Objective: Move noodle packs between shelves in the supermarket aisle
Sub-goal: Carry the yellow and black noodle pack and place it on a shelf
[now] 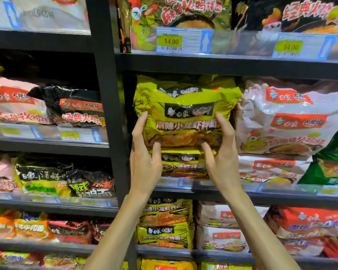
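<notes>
Dark shelving point(103, 94) fills the view, its tiers crowded with noodle bags. On the middle shelf point(300, 199), a stack of pale pink packs point(281, 121) lies at 3 o'clock from the centre. Just beside that stack, at its 9 o'clock, the yellow noodle pack point(185, 106) sits atop a second yellow pack point(183, 164). The left hand point(144, 152) grasps the upper pack at its 8 o'clock edge, thumb on the front. The right hand point(220, 151) grasps the 4 o'clock edge likewise. At 12 o'clock above the pack, a yellow price tag point(171, 41) reads 14.00.
</notes>
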